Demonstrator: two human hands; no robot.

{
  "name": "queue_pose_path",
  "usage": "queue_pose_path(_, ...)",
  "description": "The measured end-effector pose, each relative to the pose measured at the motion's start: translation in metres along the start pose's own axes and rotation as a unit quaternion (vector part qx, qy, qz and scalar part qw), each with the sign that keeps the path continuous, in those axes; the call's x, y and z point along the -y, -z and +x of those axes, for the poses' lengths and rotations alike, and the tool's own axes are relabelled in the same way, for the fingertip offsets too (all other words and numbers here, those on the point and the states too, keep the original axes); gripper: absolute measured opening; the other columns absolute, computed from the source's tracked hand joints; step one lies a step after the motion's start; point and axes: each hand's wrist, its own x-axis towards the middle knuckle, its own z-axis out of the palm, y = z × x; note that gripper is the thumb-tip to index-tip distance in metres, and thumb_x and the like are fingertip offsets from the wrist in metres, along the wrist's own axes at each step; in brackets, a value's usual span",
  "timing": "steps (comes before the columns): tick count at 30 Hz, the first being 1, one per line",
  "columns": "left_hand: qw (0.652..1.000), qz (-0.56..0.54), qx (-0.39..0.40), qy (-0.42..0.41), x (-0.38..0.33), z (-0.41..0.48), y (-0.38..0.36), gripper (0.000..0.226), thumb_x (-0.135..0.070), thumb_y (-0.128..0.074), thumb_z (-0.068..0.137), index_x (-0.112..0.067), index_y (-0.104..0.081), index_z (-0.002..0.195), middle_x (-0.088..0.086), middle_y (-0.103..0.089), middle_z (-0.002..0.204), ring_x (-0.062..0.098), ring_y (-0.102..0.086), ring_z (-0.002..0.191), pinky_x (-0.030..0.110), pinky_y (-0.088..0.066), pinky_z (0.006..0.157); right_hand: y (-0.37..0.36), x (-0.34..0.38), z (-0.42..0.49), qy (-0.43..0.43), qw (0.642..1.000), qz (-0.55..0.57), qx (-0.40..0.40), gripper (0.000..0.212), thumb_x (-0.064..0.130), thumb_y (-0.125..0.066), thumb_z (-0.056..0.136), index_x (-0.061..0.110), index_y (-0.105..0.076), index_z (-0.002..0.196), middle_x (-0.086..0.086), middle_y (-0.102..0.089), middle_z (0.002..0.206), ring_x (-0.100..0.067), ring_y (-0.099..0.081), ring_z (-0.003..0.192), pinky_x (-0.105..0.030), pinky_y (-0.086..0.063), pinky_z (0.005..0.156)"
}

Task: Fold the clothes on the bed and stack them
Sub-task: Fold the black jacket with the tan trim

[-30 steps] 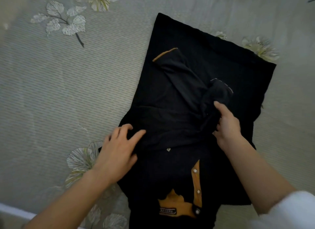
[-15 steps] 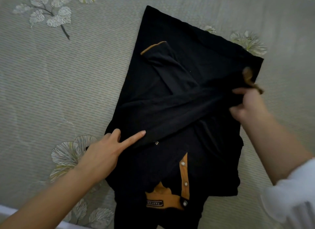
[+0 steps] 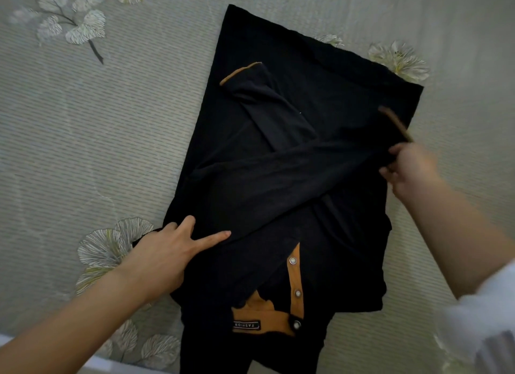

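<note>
A black polo shirt (image 3: pixel 312 78) with orange collar and button placket lies on the bed, collar toward me. One sleeve with an orange cuff (image 3: pixel 239 74) is folded onto the body. My right hand (image 3: pixel 409 167) grips the other sleeve (image 3: pixel 278 173) near its orange cuff and holds it stretched across the shirt toward the right edge. My left hand (image 3: pixel 167 253) presses flat on the shirt's left shoulder, index finger pointing right along the fold.
The bed cover (image 3: pixel 83 150) is grey-green with a printed pattern of pale leaves and flowers. The bed's near edge (image 3: pixel 11 343) shows at the bottom left. No other clothes are in view.
My right hand took the sleeve from the shirt's middle and pulled it out to the right, drawing it taut. My left hand stayed pressing on the left shoulder.
</note>
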Motion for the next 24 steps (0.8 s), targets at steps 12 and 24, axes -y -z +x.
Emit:
queue_pose_path(12,0.974,-0.058,-0.157,0.151,-0.002,0.042,-0.017,0.072,-0.062,-0.014,0.091,-0.028,-0.004,0.153,-0.001,0.007,0.160,0.015,0.010,0.146,0.050,-0.007,0.114,-0.028,-0.104,-0.059,0.336,0.699,-0.607,0.175,0.084,0.066,-0.041,0.088,0.035,0.003,0.152,-0.004,0.017,0.160,-0.025,0.022,0.145,-0.047,0.007,0.117)
queue_pose_path(24,0.993,-0.019,-0.114,0.014,0.008,-0.036,-0.029,0.064,-0.052,-0.020,0.093,-0.029,-0.012,0.152,-0.001,-0.003,0.161,0.015,0.007,0.148,0.042,0.007,0.117,0.100,-0.174,-0.137,0.383,0.715,-0.569,0.132,0.070,0.054,-0.031,0.089,0.030,-0.012,0.151,0.005,-0.009,0.160,-0.009,0.009,0.147,-0.029,0.002,0.117)
